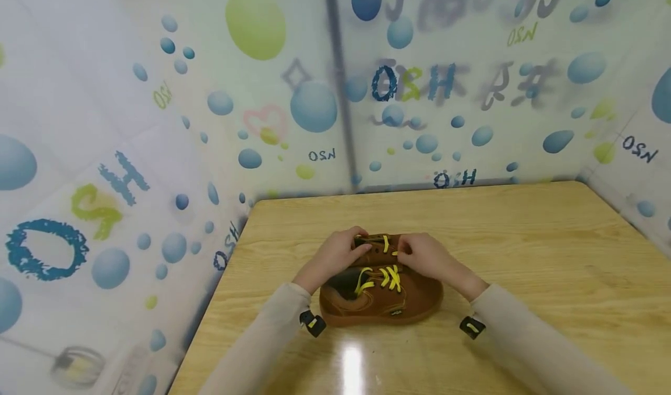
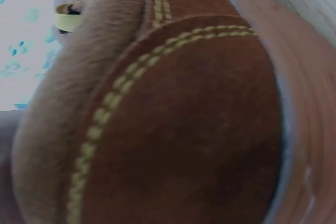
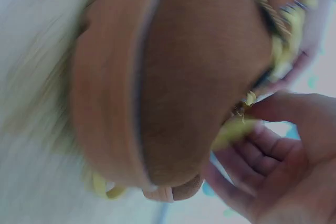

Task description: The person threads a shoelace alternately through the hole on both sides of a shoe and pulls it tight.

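Two brown leather shoes with yellow laces lie side by side on the table, toes to the right in the head view. My left hand [image 1: 338, 251] grips the far shoe [image 1: 373, 259] near its opening, thumb on the close side. At the front of that shoe, my right hand [image 1: 427, 258] pinches a yellow shoelace [image 3: 233, 131] between thumb and fingers. The near shoe [image 1: 419, 293] is untouched in front, its lace [image 1: 390, 277] crossed over the tongue. Its stitched heel [image 2: 184, 119] fills the left wrist view, where the left hand's fingers are hidden.
The shoes stand on a light wooden table [image 1: 524, 237]. Behind it and at both sides hang pale curtains [image 1: 293, 168] with blue and green dots and lettering. Each sleeve cuff carries a small black device [image 1: 313, 323].
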Available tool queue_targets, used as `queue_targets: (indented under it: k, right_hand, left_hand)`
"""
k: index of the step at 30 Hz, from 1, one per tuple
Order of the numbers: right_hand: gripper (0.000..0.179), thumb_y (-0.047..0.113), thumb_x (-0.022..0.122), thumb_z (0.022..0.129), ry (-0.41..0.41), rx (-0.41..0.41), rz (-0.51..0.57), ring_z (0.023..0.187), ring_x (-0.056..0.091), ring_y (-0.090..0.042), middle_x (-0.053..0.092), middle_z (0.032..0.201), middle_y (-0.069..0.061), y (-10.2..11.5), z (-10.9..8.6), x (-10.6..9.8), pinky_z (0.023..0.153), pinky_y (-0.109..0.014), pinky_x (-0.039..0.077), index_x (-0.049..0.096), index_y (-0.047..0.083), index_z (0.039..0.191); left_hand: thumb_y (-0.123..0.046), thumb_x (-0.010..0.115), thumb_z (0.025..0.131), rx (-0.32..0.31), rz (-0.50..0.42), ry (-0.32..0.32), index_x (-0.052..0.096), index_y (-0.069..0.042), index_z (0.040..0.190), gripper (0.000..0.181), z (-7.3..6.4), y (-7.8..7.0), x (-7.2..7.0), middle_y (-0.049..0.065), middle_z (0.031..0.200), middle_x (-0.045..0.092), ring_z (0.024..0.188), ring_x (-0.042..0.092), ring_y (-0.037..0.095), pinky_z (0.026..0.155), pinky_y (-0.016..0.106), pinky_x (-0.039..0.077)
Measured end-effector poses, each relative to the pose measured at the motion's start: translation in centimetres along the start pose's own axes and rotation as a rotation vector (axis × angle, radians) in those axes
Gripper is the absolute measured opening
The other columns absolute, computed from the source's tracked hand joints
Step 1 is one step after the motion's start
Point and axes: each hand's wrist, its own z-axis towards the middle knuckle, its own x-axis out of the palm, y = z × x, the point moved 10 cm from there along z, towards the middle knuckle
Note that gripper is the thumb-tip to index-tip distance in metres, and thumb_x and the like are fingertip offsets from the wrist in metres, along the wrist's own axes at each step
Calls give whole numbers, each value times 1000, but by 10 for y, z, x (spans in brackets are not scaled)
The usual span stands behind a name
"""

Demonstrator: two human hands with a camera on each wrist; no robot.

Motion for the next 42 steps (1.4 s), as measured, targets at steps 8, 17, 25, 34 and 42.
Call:
queue_targets:
  k: [8,17,25,34,42]
  right_hand:
    - [25,20,49,104,70,111,540,51,34,-9,37,57,5,-24,-6,-37,52,-29,40,57,-4,100]
    - [46,45,48,103,-40,133,693,42,18,-8,30,49,10,-26,-14,-78,42,-27,19,59,8,79]
    - [47,33,49,105,-139,53,949,46,11,-20,28,51,6,-17,-45,-101,49,-40,8,50,16,60]
    - [53,33,49,105,-160,3,577,46,19,-25,24,53,0,-3,-65,-107,51,-36,31,43,2,63]
    - [51,20,48,105,-82,-118,555,46,20,-23,24,53,-5,21,-72,-95,49,-36,29,40,3,58]
  left_hand:
    - [-37,55,101,7,17,2,52,-13,137,43,6,0,7,-3,61,55,46,44,9,44,23,33]
    - [-41,57,99,11,-8,2,52,-13,137,47,4,6,3,-2,63,57,47,45,10,44,23,33]
    - [-38,58,100,9,-7,-4,53,-12,135,45,3,5,7,-2,62,55,46,42,9,44,23,32]
    - [-48,62,95,20,58,10,53,-16,138,55,9,-2,12,2,81,71,60,60,13,50,24,42]
    - [-45,70,90,-40,99,-6,58,-19,135,53,9,-4,10,2,96,77,75,70,14,65,29,54]
